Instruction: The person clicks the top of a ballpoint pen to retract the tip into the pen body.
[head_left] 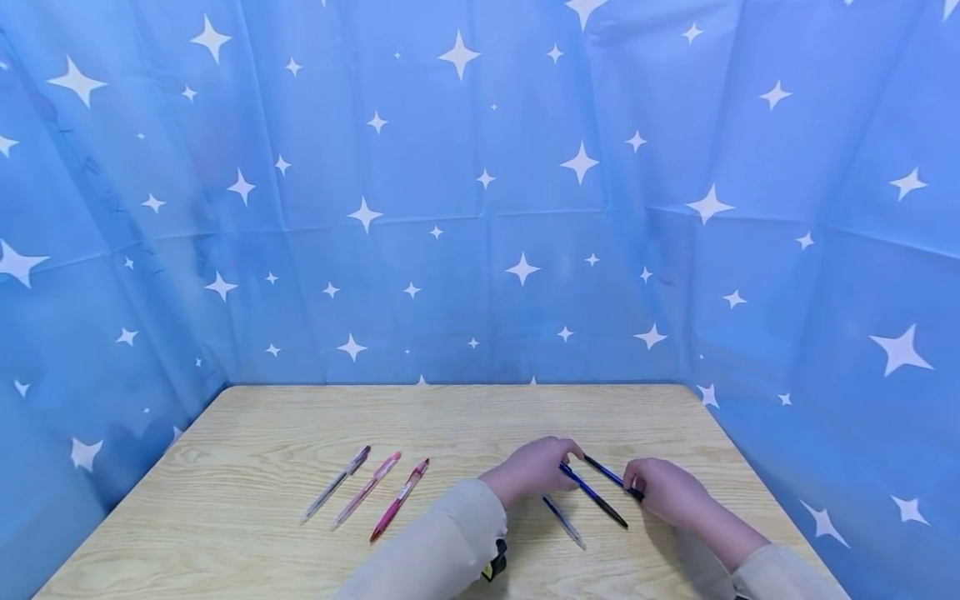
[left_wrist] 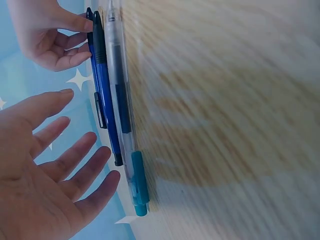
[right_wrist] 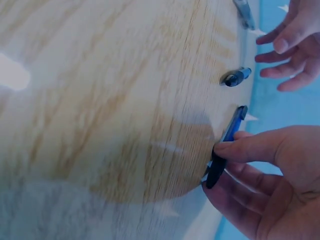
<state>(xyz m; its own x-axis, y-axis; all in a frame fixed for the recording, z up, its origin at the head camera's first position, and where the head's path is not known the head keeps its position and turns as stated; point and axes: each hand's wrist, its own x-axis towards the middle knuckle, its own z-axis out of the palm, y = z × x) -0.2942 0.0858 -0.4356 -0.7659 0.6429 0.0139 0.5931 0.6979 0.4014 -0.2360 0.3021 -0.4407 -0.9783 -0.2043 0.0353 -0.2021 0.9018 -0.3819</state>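
My right hand [head_left: 671,493] pinches the black grip end of a blue pen [head_left: 609,475] between thumb and fingers, low over the table. In the right wrist view the thumb lies on top of that blue pen [right_wrist: 231,132]. A second blue pen [head_left: 596,498] with a black grip lies just to its left. Further left is a clear pen [head_left: 564,523], whose teal clip end shows in the left wrist view. My left hand [head_left: 536,469] hovers over the far ends of these pens, its fingers [left_wrist: 82,170] spread and holding nothing.
On the table's left part lie three pens side by side: a clear one with a dark purple top [head_left: 336,485], a pale pink one [head_left: 367,490] and a red one [head_left: 401,500]. A blue curtain [head_left: 480,300] with white stars surrounds the wooden table [head_left: 225,517].
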